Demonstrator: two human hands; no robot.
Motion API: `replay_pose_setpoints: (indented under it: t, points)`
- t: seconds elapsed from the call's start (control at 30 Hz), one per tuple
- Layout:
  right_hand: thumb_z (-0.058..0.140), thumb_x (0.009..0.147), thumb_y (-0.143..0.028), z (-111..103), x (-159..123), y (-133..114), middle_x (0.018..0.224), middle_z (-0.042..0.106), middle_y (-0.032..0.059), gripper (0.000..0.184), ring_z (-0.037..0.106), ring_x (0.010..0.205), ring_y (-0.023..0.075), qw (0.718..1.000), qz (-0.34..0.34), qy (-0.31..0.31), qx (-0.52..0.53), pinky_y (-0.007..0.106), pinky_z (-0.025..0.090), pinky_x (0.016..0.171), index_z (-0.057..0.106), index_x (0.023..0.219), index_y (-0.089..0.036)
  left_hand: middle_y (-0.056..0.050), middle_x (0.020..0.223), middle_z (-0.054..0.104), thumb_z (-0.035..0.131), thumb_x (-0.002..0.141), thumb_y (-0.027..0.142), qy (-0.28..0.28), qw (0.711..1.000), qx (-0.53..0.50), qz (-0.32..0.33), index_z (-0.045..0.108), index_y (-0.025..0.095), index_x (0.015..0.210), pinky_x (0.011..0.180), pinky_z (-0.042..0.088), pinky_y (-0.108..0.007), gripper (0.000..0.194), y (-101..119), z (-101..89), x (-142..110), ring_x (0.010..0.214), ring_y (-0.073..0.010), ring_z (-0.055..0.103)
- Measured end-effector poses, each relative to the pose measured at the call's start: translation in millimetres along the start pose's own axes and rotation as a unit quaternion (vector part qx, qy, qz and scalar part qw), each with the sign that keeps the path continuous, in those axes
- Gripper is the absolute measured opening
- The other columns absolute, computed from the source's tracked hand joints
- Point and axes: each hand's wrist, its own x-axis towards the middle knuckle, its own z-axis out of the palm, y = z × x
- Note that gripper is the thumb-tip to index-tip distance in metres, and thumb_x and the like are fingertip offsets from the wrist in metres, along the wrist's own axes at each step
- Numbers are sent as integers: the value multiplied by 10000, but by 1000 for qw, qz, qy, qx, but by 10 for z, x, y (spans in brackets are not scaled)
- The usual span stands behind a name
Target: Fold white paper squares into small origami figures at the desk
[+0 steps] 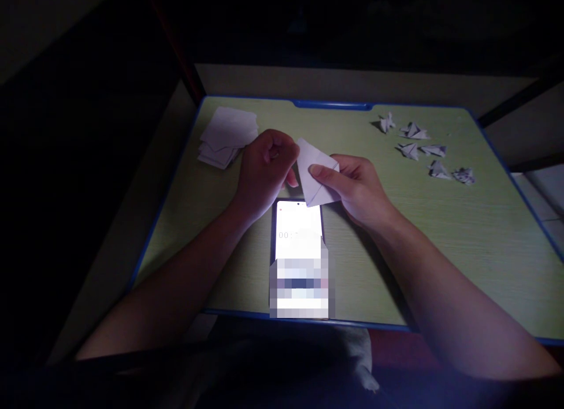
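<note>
A folded white paper (318, 183) is held above the table, its crease lines showing. My right hand (359, 185) grips it from the right, thumb pressed flat on top and fingers behind. At the paper's left corner, my left hand (267, 171) is closed, its thumb and curled fingers against the edge; how much paper lies between those fingers is partly hidden. Below both hands lies a phone (298, 221) with a brightly lit screen showing timer-like digits, its lower part blurred out.
A stack of white paper sheets (229, 128) lies at the back left of the light green table (211, 250) with blue edges. Several small folded paper pieces (413, 131) are scattered at the back right. The surroundings are dark.
</note>
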Motion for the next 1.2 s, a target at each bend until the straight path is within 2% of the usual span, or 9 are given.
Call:
replay_pose_setpoints:
  t: [0.23,0.33,0.5,0.6,0.83,1.2]
  points:
    - [775,754,-462,14,-3,-10,561,582,-23,337,446,466,71,1000,-8,-4,4,238,268,433,648,641,-172,62,463,542,658,864,340,4,998,14,-57,511,216,707,381,334,-248,249,20,12,-27,387,-78,500]
    - [774,759,-454,4,-4,-11,565,587,-24,326,451,467,72,1000,-12,-2,6,237,271,433,653,649,-172,55,515,563,676,844,392,-2,999,-9,-50,511,200,719,359,296,-234,282,10,7,-29,379,-70,500]
    - [774,767,-435,-12,-1,-6,598,613,-20,303,484,493,76,1000,-21,11,8,237,295,450,661,669,-172,49,555,582,709,813,443,-22,999,19,-41,518,189,704,356,296,-225,335,8,8,-27,379,-61,503]
    - [764,777,-438,-10,-1,-8,592,606,-22,300,470,488,75,1000,-20,5,4,240,292,449,666,676,-173,53,548,576,729,804,400,-20,999,20,-37,518,184,679,357,309,-208,327,25,12,-33,371,-47,484]
    - [761,782,-434,-20,-1,-7,587,593,-19,308,457,488,77,999,-28,17,-4,250,281,454,651,649,-179,56,548,576,673,877,311,-39,998,30,-47,496,174,690,361,319,-177,292,52,21,-30,373,-38,494]
    - [767,776,-437,-22,0,-2,584,589,-20,301,458,482,76,999,-25,24,1,252,288,452,654,654,-186,57,563,576,624,865,158,-57,997,47,-22,491,168,654,396,363,-164,249,34,8,-33,389,-30,496]
